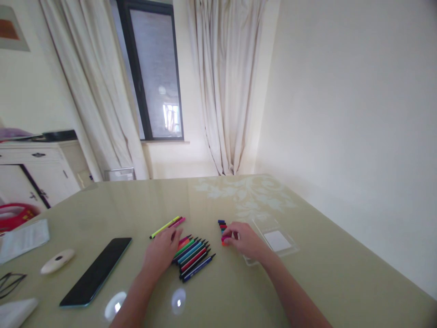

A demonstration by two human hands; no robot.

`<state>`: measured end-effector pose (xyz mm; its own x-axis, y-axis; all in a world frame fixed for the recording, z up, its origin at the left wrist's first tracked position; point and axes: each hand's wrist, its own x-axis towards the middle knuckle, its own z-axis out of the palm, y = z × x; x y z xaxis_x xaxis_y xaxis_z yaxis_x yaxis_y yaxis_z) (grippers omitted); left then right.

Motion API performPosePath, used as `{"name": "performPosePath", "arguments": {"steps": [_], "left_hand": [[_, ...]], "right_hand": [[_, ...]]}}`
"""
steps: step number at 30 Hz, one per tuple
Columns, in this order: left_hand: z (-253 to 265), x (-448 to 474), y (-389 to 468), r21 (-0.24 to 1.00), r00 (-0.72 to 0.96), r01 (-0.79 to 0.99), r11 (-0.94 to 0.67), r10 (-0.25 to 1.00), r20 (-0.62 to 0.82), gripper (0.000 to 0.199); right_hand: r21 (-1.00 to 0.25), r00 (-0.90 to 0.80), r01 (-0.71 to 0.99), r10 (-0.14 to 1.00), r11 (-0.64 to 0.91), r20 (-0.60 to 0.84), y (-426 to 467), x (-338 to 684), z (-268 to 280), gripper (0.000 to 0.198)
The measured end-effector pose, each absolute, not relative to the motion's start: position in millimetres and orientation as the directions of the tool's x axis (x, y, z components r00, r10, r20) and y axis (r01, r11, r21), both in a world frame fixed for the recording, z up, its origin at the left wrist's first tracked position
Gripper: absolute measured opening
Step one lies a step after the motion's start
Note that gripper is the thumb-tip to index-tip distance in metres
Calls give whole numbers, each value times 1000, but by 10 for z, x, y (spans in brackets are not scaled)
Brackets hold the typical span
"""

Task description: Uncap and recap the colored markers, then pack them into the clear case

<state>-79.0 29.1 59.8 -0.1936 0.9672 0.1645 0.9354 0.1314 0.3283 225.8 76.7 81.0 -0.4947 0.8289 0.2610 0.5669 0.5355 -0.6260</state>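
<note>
Uncapped felt-tip markers [196, 257] lie side by side in a slanted row, tips pointing up and right. My left hand [162, 250] is at the upper left end of this row, its fingers curled around a pink marker [184, 239]; part of the grip is hidden. Just beyond it lie a yellow marker [164, 228] and pinkish ones with caps on. Across a gap, my right hand [245, 239] pinches a magenta cap [225, 238] at the near end of a short column of loose caps [222, 226]. An orange cap [224, 243] shows beneath its fingertips.
A clear plastic case [290, 246] with a white card [277, 240] lies beyond my right wrist. On the left are a black phone [97, 271], a white oval device [58, 261], glasses [12, 283] and a plastic packet [25, 240]. A wall runs along the table's right side.
</note>
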Motion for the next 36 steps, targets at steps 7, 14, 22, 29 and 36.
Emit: {"name": "performPosePath", "arguments": {"steps": [7, 14, 22, 29, 36], "left_hand": [[479, -937, 366, 215, -212, 965, 153, 934, 287, 34], [503, -899, 362, 268, -190, 957, 107, 933, 305, 25], [666, -163, 105, 272, 241, 891, -363, 887, 394, 35], [794, -268, 69, 153, 134, 974, -170, 966, 222, 44], [698, -797, 238, 241, -287, 941, 238, 938, 196, 42]], "right_hand": [[-509, -562, 655, 810, 559, 167, 709, 2218, 820, 9], [-444, -530, 714, 832, 542, 162, 711, 2140, 745, 9], [-534, -527, 511, 736, 674, 425, 550, 1942, 794, 33], [-559, -535, 392, 676, 730, 507, 658, 2058, 777, 31], [-659, -203, 520, 829, 543, 522, 976, 2472, 760, 24]]}}
